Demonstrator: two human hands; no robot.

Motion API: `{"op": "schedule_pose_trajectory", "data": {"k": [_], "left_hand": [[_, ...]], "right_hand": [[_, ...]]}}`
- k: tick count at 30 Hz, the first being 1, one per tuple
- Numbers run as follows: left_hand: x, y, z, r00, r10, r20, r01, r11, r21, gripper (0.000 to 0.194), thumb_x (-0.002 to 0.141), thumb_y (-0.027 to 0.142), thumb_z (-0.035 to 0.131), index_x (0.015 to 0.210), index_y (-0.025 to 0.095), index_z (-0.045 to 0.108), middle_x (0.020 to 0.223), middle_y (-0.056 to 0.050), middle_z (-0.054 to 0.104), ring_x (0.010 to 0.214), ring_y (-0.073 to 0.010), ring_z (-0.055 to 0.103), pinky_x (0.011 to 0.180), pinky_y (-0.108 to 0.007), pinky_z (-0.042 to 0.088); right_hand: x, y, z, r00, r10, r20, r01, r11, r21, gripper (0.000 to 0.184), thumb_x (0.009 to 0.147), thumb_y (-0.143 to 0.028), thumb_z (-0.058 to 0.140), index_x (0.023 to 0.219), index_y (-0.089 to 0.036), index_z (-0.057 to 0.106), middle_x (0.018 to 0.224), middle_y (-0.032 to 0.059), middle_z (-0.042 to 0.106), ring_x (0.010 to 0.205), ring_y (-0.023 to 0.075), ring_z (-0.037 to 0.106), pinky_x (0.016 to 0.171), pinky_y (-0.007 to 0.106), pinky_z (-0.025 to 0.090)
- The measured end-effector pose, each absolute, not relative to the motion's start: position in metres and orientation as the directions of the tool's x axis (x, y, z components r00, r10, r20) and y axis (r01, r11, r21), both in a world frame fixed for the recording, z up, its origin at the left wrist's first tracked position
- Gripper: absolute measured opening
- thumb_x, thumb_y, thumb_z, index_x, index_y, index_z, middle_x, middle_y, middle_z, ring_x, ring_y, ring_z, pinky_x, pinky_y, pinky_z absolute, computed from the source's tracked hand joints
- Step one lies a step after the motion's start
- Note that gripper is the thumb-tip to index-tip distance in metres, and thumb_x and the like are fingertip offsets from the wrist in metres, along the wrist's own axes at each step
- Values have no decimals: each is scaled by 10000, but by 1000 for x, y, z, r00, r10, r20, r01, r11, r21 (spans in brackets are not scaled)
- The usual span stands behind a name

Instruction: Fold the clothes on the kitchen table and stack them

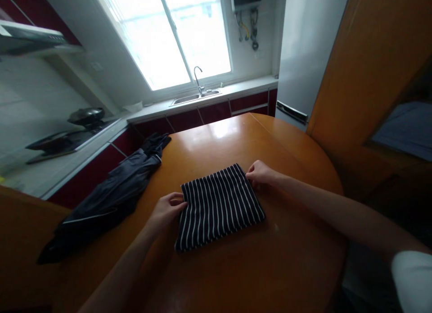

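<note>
A folded black cloth with thin white stripes [219, 206] lies flat on the round wooden table [256, 268]. My left hand [168, 209] pinches the cloth's far left corner, fingers curled on its edge. My right hand [259, 173] grips the far right corner, fingers closed on the fabric. Both forearms reach in from the near edge of the table.
A dark garment with light piping [111, 196] lies crumpled on the table's left side. Behind stand a kitchen counter with a sink and tap [197, 85], a stove with a pan [84, 117], a window, a white fridge [303, 56] and a wooden cabinet [371, 70] at right.
</note>
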State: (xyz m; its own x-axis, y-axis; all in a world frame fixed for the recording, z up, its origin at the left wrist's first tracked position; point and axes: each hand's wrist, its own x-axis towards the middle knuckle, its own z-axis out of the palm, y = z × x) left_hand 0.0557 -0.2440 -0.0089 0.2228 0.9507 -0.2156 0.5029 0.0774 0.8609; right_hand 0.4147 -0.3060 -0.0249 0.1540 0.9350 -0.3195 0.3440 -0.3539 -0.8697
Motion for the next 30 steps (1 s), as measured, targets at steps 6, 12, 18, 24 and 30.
{"op": "schedule_pose_trajectory", "data": {"k": [6, 12, 18, 24, 30], "left_hand": [[142, -229, -32, 352, 931, -100, 409, -57, 911, 419, 591, 346, 832, 901, 173, 609, 761, -43, 745, 725, -226, 727, 598, -273, 549], [256, -207, -54, 374, 927, 21, 320, -150, 936, 568, 669, 257, 812, 1171, 187, 555, 696, 22, 702, 578, -165, 678, 515, -220, 509], [356, -177, -60, 385, 912, 140, 383, -296, 875, 512, 749, 107, 733, 1236, 177, 593, 739, 3, 712, 607, -144, 682, 564, -205, 507], [420, -141, -59, 330, 927, 176, 473, -324, 819, 460, 756, 82, 724, 1203, 143, 634, 818, -43, 736, 739, -175, 706, 692, -244, 536], [447, -124, -62, 368, 911, 185, 457, -350, 817, 506, 716, 59, 764, 1198, 133, 632, 926, -71, 740, 833, -184, 707, 767, -253, 549]], "right_hand": [[503, -307, -33, 303, 919, -252, 418, -366, -832, 178, 789, -84, 635, 620, -128, 666, 471, 18, 620, 402, 120, 572, 368, 179, 438], [604, -309, -26, 481, 861, -162, 498, -421, -758, 160, 755, -101, 713, 601, -110, 671, 491, 1, 598, 442, 71, 503, 425, 152, 380], [678, -280, -20, 634, 763, -125, 510, -534, -674, 153, 743, -138, 750, 614, -108, 672, 434, -27, 523, 433, 83, 473, 453, 179, 407], [718, -241, -19, 717, 694, -67, 536, -611, -583, 82, 757, -140, 752, 706, -85, 718, 505, 10, 589, 494, 126, 560, 531, 216, 484], [732, -218, -19, 749, 663, -14, 576, -661, -480, 169, 766, -129, 743, 919, -61, 765, 797, 120, 734, 792, 219, 708, 755, 267, 541]]}}
